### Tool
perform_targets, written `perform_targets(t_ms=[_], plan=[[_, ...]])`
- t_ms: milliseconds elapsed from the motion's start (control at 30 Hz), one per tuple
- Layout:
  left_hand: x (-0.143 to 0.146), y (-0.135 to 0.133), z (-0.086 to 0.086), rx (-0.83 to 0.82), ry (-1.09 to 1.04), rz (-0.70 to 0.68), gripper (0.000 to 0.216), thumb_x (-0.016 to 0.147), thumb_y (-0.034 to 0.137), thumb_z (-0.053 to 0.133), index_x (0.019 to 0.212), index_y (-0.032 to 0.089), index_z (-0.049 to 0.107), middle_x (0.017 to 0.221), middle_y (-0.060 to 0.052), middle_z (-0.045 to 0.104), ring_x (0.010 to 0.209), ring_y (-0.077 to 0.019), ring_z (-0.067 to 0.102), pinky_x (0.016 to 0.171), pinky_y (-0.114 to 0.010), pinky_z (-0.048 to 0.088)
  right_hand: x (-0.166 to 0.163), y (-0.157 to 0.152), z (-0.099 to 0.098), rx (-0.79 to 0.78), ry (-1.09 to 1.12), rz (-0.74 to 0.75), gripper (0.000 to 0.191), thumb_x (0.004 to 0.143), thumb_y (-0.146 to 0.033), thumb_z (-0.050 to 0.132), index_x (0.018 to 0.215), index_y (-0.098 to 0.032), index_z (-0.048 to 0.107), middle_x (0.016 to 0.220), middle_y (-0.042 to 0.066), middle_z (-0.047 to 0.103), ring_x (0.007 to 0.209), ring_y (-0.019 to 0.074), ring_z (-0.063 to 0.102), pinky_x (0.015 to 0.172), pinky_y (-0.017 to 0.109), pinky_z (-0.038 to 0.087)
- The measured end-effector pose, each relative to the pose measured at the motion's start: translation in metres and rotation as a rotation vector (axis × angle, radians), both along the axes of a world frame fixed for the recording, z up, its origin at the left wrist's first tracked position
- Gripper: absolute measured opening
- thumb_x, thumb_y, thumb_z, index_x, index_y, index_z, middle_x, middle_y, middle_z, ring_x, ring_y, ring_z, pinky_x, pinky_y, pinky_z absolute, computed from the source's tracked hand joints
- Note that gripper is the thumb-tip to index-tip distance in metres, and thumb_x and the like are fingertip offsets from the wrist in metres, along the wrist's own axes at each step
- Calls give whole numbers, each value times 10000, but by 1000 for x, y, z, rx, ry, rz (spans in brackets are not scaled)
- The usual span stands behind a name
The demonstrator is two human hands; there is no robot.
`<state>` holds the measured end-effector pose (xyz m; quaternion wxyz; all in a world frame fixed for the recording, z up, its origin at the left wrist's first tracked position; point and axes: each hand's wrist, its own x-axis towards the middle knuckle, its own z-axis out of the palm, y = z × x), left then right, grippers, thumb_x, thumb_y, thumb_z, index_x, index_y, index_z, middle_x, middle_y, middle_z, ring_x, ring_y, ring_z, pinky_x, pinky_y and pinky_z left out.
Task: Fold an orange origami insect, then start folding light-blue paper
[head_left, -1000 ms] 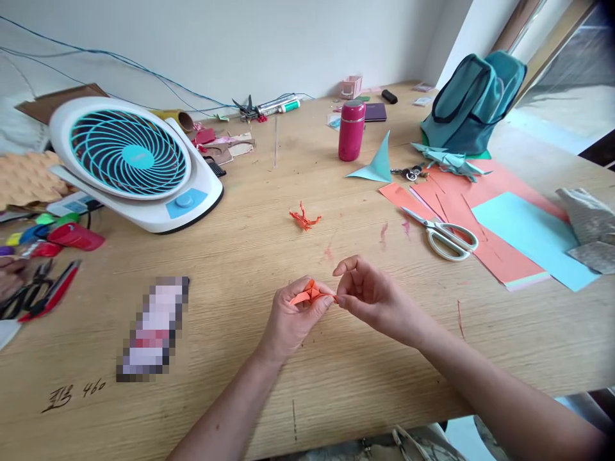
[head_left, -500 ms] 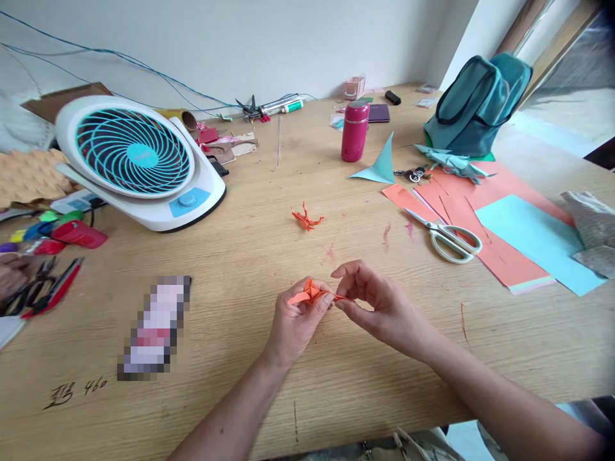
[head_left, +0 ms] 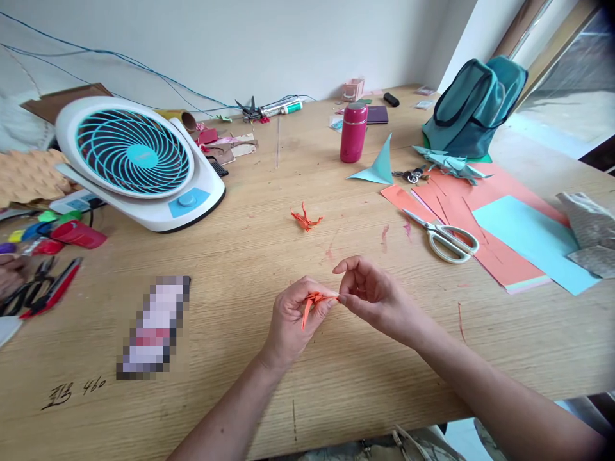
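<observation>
My left hand (head_left: pixel 292 323) is closed over a small folded orange paper piece (head_left: pixel 312 301), pinching it between thumb and fingers. One narrow flap hangs down over the thumb side. At the right end of the piece, my right hand (head_left: pixel 377 301) has its thumb and a fingertip pressed together on the thin tip, its index finger raised and curled. Beyond both hands, a small spiky orange folded paper figure (head_left: pixel 306 219) lies on the wooden table (head_left: pixel 230 307). Scissors with pale handles (head_left: pixel 451 245) rest to the right, partly over orange paper sheets (head_left: pixel 509 266).
A blue sheet (head_left: pixel 533 237), a blue folded paper model (head_left: pixel 451 165), keys (head_left: pixel 412 175), a magenta flask (head_left: pixel 353 133) and a teal bag (head_left: pixel 473 115) stand or lie right. Left are a fan (head_left: pixel 144 157), a blurred-out flat object (head_left: pixel 154 326) and another person's hand (head_left: pixel 10 274) by black-handled scissors.
The orange piece has turned in my left hand, so its flap, earlier pointing left, now hangs downward. My right hand has shifted slightly, still at the tip.
</observation>
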<state>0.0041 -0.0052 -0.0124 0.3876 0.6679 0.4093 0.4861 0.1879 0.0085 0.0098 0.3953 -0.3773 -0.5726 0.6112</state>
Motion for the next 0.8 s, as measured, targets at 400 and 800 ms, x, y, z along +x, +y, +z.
perform_targets(t_ms=[400,800], plan=[[7,-3,3,-214,-158,3,155,916,302,655,813,187,678,747,-6,624,713,-135,562,676,-247,456,-3,0,-3,-29,53,14,311,856,-268,683,1094,-218,489,737,-44,553,607,111,470,539,252,343],[3,-2,8,-220,-81,40,128,862,297,735,804,183,722,723,-5,647,681,-135,559,664,-259,430,-5,-4,-2,55,-19,-53,260,873,-199,626,1099,-224,500,733,-47,549,640,123,502,575,269,360]])
